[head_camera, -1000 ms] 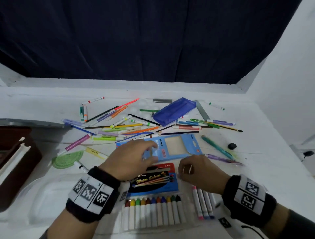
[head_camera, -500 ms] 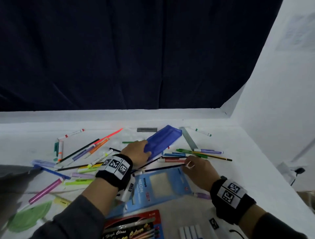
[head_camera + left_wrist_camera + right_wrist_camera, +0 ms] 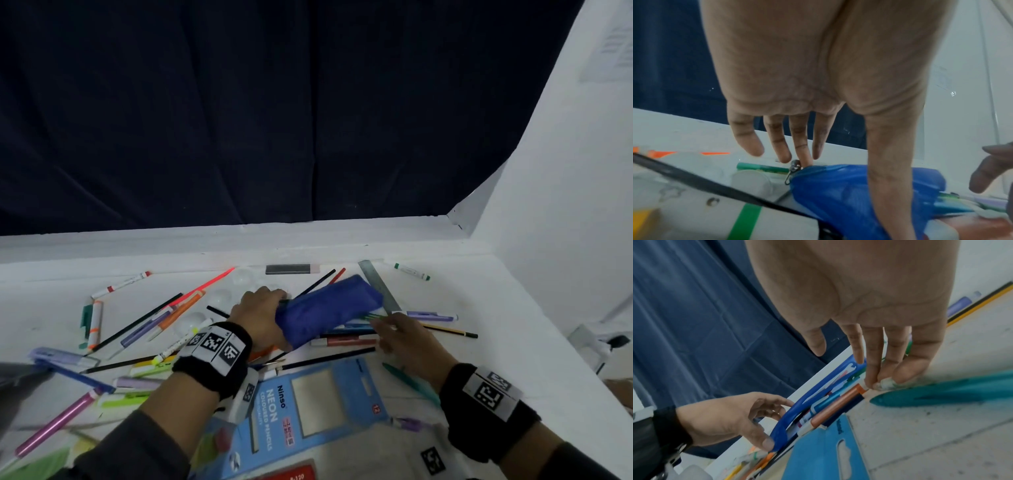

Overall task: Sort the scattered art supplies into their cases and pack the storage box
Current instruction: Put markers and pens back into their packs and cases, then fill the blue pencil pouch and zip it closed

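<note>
Blue fabric pouch (image 3: 329, 310) lay between the hands, long axis running left hand (image 3: 259, 313) to right; left gripped its near end, right hand (image 3: 406, 337) hovered open just beside.

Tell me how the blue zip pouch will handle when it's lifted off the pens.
The blue pouch looks like soft fabric, creasing under the left hand, so it will probably sag rather than stay flat. It seems light. Its open mouth may gape, and loose pens beneath could roll.
</note>
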### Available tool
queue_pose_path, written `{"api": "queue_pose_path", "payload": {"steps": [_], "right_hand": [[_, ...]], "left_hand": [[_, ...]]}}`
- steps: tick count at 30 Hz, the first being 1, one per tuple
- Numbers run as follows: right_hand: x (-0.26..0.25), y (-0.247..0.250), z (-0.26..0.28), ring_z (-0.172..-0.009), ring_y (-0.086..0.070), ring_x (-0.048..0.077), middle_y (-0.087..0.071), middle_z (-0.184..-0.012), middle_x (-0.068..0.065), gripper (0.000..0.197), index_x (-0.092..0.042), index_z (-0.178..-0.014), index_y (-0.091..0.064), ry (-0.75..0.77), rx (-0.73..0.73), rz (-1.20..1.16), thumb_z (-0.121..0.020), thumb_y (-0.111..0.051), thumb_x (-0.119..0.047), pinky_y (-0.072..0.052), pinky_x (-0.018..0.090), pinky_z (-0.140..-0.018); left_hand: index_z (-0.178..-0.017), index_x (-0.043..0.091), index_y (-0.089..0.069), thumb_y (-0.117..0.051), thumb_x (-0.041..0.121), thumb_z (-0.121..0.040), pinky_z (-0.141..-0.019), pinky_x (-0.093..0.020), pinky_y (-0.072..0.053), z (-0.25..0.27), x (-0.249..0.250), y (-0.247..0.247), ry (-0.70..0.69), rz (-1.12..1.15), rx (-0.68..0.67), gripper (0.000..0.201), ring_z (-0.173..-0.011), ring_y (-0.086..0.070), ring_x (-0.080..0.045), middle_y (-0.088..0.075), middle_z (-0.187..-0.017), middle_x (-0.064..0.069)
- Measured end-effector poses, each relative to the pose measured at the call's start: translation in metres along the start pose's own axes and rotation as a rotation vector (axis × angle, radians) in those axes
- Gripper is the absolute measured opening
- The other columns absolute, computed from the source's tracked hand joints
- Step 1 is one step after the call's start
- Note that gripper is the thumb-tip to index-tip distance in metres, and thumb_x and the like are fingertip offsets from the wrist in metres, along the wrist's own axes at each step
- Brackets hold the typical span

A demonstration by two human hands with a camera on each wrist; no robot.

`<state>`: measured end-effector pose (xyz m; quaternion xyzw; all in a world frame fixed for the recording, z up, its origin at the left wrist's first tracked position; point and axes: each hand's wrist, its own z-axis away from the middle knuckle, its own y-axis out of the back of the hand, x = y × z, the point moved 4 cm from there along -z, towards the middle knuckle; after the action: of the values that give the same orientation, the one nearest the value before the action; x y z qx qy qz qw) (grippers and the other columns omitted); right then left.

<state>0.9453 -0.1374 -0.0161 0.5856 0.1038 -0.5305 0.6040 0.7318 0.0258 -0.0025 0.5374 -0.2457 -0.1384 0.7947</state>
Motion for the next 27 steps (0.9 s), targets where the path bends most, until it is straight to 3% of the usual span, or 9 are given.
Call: {"api": "queue_pose_path", "payload": {"steps": [3,6,9,13,16,18,21,24,27], "right_hand": [[-0.005,0.003,0.003,-0.077,-0.061,0.018,-0.069,-0.089,0.006,0.031,-0.021,-0.103,-0.057,-0.081,-0.006,-0.153,-0.095,-0.053,-0.05,-0.046,0.031,-0.068],[-0.008,0.009,0.009,-0.08,-0.062,0.021,-0.07,-0.099,0.011,0.035,-0.021,-0.111,-0.052,-0.152,-0.023,-0.282,-0.094,-0.056,-0.051,-0.045,0.03,-0.066],[-0.012,0.012,0.013,-0.086,-0.065,0.026,-0.068,-0.106,0.015,0.043,-0.023,-0.123,-0.044,-0.175,-0.018,-0.364,-0.092,-0.059,-0.05,-0.047,0.03,-0.065],[-0.015,0.012,0.022,-0.097,-0.064,0.025,-0.066,-0.111,0.007,0.034,-0.028,-0.125,-0.048,-0.115,-0.026,-0.446,-0.095,-0.06,-0.041,-0.05,0.036,-0.074],[-0.013,0.008,0.036,-0.104,-0.065,0.026,-0.067,-0.115,0.002,0.028,-0.034,-0.122,-0.054,-0.079,-0.068,-0.54,-0.095,-0.062,-0.03,-0.054,0.037,-0.075],[-0.01,0.007,0.046,-0.103,-0.067,0.03,-0.07,-0.112,0.009,0.03,-0.028,-0.119,-0.06,-0.07,-0.082,-0.66,-0.092,-0.065,-0.015,-0.056,0.038,-0.072],[-0.009,0.006,0.066,-0.102,-0.069,0.03,-0.071,-0.109,0.013,0.034,-0.025,-0.117,-0.064,-0.069,-0.104,-0.813,-0.087,-0.07,-0.01,-0.058,0.042,-0.074],[-0.014,0.005,0.091,-0.096,-0.071,0.022,-0.073,-0.107,0.006,0.025,-0.024,-0.113,-0.067,0.02,-0.075,-0.734,-0.089,-0.07,-0.018,-0.057,0.035,-0.07],[-0.014,0.002,0.114,-0.087,-0.072,0.013,-0.072,-0.102,-0.002,0.019,-0.026,-0.107,-0.067,0.092,-0.028,-0.547,-0.095,-0.061,-0.013,-0.057,0.033,-0.069]], "left_hand": [[-0.131,0.033,-0.046,-0.09,0.04,-0.056,-0.096,-0.038,-0.036,0.003,0.007,0.006,-0.021,-0.025,0.018,0.087,-0.12,-0.04,-0.023,-0.046,-0.124,0.004],[-0.103,0.035,-0.05,-0.084,0.03,-0.055,-0.088,-0.038,-0.044,0.017,0.012,0.009,-0.15,0.106,0.137,0.059,-0.101,-0.044,-0.018,-0.041,-0.104,0.01],[-0.088,0.032,-0.049,-0.069,0.01,-0.066,-0.078,-0.037,-0.05,0.041,0.016,0.011,-0.275,0.232,0.278,0.037,-0.087,-0.048,-0.012,-0.036,-0.098,0.015],[-0.086,0.031,-0.056,-0.067,-0.004,-0.077,-0.07,-0.032,-0.051,0.072,0.023,0.01,-0.428,0.296,0.378,0.038,-0.087,-0.057,-0.012,-0.039,-0.112,0.016],[-0.089,0.035,-0.061,-0.069,-0.001,-0.081,-0.076,-0.028,-0.051,0.092,0.021,0.002,-0.458,0.331,0.428,0.038,-0.096,-0.06,-0.005,-0.045,-0.118,0.02],[-0.092,0.036,-0.067,-0.066,-0.002,-0.08,-0.081,-0.024,-0.051,0.108,0.021,-0.002,-0.476,0.353,0.47,0.039,-0.101,-0.06,0.0,-0.054,-0.116,0.026],[-0.098,0.032,-0.076,-0.068,0.009,-0.075,-0.084,-0.02,-0.049,0.133,0.023,-0.006,-0.499,0.392,0.534,0.033,-0.099,-0.061,0.003,-0.067,-0.112,0.024],[-0.107,0.041,-0.075,-0.081,0.045,-0.074,-0.09,-0.012,-0.043,0.156,0.019,-0.009,-0.402,0.446,0.52,0.033,-0.105,-0.057,0.008,-0.064,-0.113,0.035],[-0.104,0.053,-0.07,-0.063,0.063,-0.08,-0.092,-0.004,-0.037,0.181,0.016,-0.009,-0.355,0.524,0.551,0.027,-0.111,-0.054,0.01,-0.062,-0.111,0.041]]}}
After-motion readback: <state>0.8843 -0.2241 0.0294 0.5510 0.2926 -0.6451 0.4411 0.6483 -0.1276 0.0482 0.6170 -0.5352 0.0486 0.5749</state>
